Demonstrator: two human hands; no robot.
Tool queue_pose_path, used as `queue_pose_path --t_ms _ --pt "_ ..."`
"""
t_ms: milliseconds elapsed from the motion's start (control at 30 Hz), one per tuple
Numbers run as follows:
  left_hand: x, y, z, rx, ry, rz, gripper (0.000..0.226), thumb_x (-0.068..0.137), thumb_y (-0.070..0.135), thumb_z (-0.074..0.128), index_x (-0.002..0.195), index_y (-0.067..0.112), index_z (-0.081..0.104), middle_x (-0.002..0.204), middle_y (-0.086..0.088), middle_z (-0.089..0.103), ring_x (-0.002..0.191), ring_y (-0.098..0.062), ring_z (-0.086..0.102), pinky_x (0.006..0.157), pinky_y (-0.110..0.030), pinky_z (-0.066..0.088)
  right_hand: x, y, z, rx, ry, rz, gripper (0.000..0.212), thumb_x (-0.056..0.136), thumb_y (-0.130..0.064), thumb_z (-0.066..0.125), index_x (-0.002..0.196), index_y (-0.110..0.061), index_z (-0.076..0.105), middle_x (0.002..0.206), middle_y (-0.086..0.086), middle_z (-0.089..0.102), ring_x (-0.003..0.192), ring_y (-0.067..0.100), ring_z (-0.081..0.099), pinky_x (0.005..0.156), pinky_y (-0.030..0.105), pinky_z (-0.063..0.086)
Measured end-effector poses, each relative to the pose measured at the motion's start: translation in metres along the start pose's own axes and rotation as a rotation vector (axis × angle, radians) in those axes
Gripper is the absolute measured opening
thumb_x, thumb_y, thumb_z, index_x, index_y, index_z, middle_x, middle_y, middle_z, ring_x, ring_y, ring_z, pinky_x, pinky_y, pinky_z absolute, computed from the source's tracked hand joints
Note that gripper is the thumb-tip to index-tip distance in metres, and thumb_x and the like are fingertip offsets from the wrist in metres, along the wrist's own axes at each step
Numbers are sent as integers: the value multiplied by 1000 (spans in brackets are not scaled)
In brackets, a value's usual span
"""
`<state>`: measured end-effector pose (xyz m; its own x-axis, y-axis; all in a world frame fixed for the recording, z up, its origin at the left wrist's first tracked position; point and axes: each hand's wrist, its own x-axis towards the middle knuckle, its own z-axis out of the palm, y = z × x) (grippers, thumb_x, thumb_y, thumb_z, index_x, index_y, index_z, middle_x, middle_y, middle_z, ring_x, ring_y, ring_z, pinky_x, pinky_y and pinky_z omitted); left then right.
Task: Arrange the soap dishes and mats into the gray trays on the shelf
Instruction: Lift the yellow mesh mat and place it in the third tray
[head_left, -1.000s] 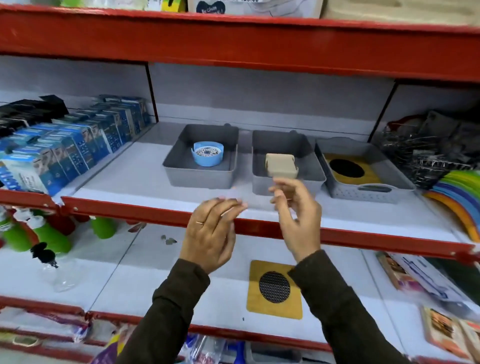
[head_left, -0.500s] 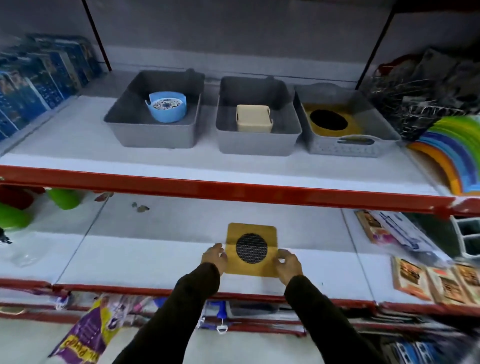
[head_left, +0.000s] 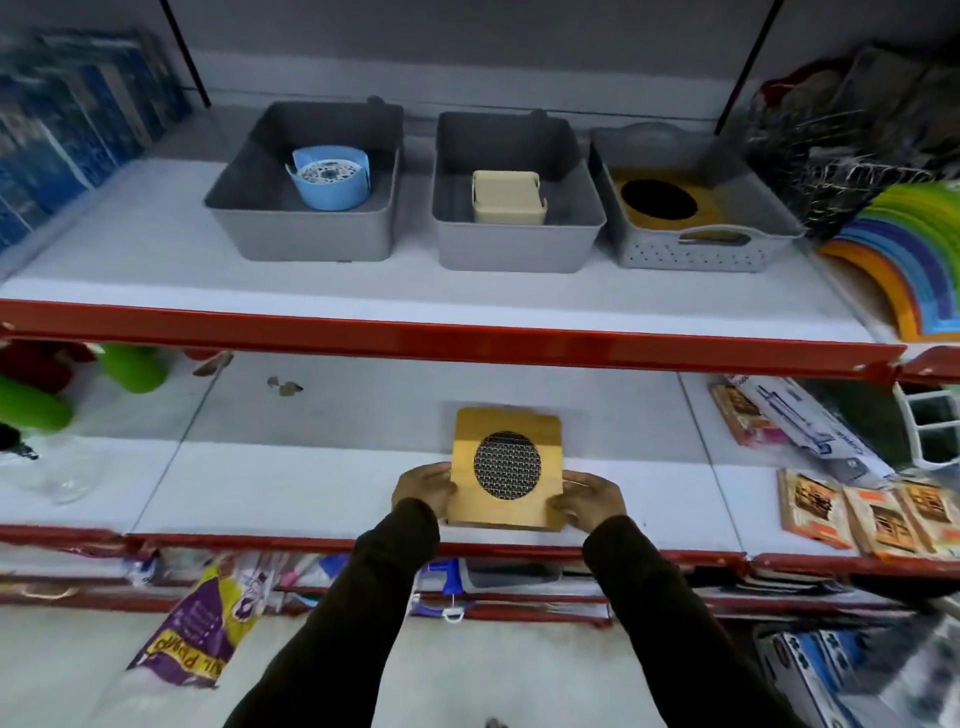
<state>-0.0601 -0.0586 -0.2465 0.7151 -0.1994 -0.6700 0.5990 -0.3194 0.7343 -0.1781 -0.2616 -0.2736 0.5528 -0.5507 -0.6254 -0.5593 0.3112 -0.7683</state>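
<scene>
A square wooden mat (head_left: 506, 467) with a round mesh centre is tilted up off the lower shelf. My left hand (head_left: 423, 488) grips its near left corner and my right hand (head_left: 589, 496) its near right corner. On the upper shelf stand three gray trays. The left tray (head_left: 249, 208) holds a blue round soap dish (head_left: 330, 176). In the middle tray (head_left: 452, 208) sits a cream square soap dish (head_left: 509, 197). The right tray (head_left: 727, 208), perforated, holds another wooden mat (head_left: 660, 200).
A red shelf edge (head_left: 447, 338) runs between the mat and the trays. Blue boxes (head_left: 67, 130) line the upper left; wire racks (head_left: 852, 135) and rainbow-coloured mats (head_left: 904, 249) crowd the upper right. Green bottles (head_left: 130, 366) and packets (head_left: 878, 517) flank the lower shelf.
My hands dropped from the upper shelf to the lower one, took the wooden mat by its near corners and raised its near edge. The camera tilted downward.
</scene>
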Motion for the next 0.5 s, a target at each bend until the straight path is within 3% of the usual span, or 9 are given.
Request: queue_pose_path --t_ms 67,133,200,267,500 --pt "-16 2 -7 -19 11 54 27 85 -11 59 102 8 67 125 -18 66 114 -35 64 101 -44 51 -20 1 -1 89 -4 -7 38 69 17 70 86 -17 69 105 16 68 92 31 65 79 38 52" --pt "-37 -1 -21 -55 5 85 31 85 -12 59 109 6 67 116 -16 68 91 -28 67 77 -35 56 -51 -4 -1 158 2 -55 37 72 19 67 88 -14 68 101 14 69 82 26 65 71 31 50" --pt "-59 -1 -31 -118 -24 108 28 85 -13 60 101 9 67 107 -15 67 76 -17 63 63 -29 50 -79 -11 -2 208 -7 -94 35 75 19 65 96 -10 67 98 12 70 78 21 65 67 28 49" --pt "-85 2 -41 -166 -40 141 27 84 -14 61 95 11 66 102 -12 66 74 -15 62 61 -28 49 -111 -20 -4 230 -24 -148 36 75 18 66 100 -9 67 97 11 70 78 20 65 64 27 49" --pt "-165 34 -67 -246 -105 350 34 84 -12 62 110 9 64 91 -1 67 78 -14 64 56 -20 57 -194 -65 -21 226 -56 -387 37 74 14 71 101 -12 69 98 7 73 85 18 69 61 22 56"
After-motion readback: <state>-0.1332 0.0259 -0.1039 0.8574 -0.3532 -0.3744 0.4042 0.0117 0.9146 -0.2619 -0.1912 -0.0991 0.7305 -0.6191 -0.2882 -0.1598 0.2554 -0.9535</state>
